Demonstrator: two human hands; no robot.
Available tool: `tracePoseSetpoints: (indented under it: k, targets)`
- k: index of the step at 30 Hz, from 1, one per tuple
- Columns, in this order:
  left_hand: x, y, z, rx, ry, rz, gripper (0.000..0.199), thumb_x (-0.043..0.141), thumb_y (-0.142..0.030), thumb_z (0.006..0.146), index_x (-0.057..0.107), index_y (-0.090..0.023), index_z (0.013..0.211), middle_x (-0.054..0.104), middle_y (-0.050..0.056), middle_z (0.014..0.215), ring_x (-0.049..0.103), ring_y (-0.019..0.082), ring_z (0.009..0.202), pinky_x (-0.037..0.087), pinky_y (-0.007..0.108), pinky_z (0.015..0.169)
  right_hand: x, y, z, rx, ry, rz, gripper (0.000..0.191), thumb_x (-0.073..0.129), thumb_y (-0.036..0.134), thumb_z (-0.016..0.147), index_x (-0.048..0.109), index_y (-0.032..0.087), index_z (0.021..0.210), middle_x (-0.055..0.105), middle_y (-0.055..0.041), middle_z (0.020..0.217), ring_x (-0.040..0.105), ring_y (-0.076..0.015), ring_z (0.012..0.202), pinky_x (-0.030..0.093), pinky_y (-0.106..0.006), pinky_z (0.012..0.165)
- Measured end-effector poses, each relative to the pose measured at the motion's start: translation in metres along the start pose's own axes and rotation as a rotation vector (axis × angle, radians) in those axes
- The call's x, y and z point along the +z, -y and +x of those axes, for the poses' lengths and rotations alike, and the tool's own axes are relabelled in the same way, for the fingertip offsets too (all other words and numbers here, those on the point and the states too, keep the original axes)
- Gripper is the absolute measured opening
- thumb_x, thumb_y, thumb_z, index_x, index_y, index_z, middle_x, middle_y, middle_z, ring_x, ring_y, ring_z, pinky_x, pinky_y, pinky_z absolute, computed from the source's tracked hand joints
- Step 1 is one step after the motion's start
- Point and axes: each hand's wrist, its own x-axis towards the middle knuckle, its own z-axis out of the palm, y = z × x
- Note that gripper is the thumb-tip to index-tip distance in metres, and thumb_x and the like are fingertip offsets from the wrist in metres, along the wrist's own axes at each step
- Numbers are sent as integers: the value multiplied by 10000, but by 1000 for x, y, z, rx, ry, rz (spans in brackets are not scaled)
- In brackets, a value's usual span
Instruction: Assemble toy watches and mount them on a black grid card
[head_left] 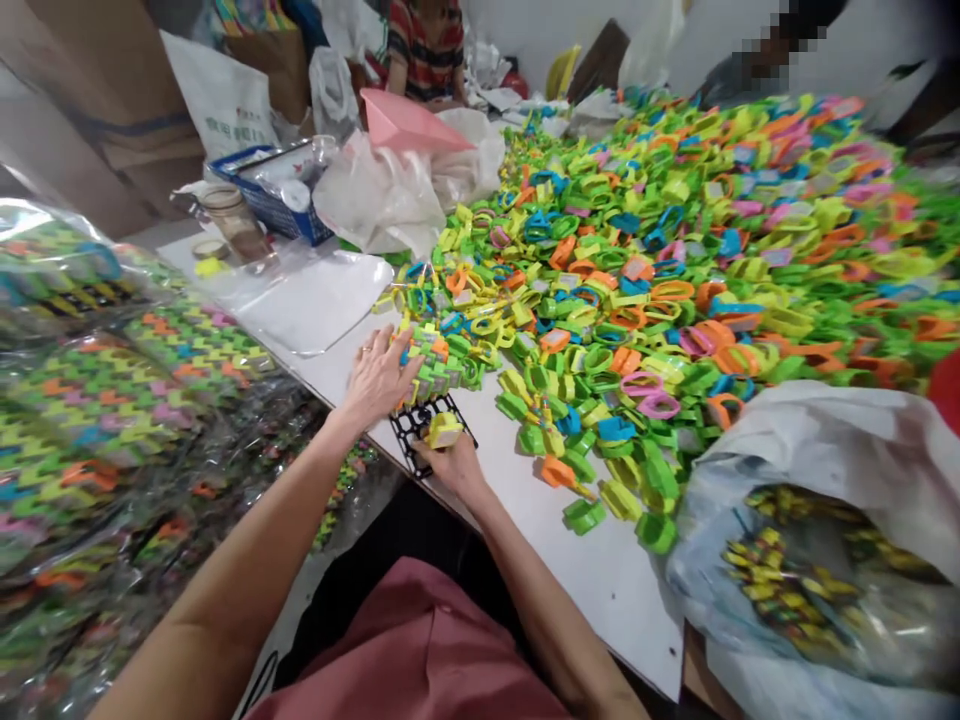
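Note:
A black plastic grid tray (409, 437) lies at the table's near edge, and its far part is packed with rows of green, yellow and orange plastic toy watches (439, 372). My left hand (381, 375) rests against the left side of these rows, its fingers stretched out and slightly apart. Over the bare near cells of the tray, my right hand (455, 462) grips a yellow toy watch (444, 430) with a pale face. The fingertips under that watch are partly hidden.
A big heap of loose toy watches (637, 290) covers the table's right and back. A plastic bag of small yellow pieces (780, 570) stands at right. Bagged filled trays (97, 400) are stacked at left. A blue basket (277, 195) and pink scoop-like piece (409, 122) sit behind; a person (426, 50) is beyond.

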Motion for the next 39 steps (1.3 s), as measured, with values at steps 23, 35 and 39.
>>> tracePoseSetpoints:
  k: [23, 35, 39]
  targets:
    - [-5, -7, -27, 350, 14, -303, 366, 343, -287, 956, 641, -231, 1161, 651, 26, 1266, 463, 197, 1320, 244, 444, 1180, 12, -10, 15, -41, 142, -348, 198, 564, 335, 825, 643, 175, 911, 691, -72, 887, 620, -201, 780, 468, -287, 708]
    - [-1, 0, -39, 525, -153, -217, 343, 540, -343, 875, 594, -236, 1196, 641, 80, 1264, 485, 257, 1302, 262, 506, 1157, 15, 7, 15, -185, 246, -596, 228, 517, 252, 882, 648, 157, 1042, 693, -111, 1011, 632, -217, 908, 493, -304, 797]
    - [-1, 3, -38, 532, -157, -241, 313, 533, -302, 877, 600, -252, 1179, 656, 67, 1231, 504, 245, 1283, 279, 502, 1152, -54, 18, 11, -190, 201, -556, 213, 557, 214, 877, 643, 178, 1069, 693, -76, 1012, 638, -176, 886, 494, -273, 794]
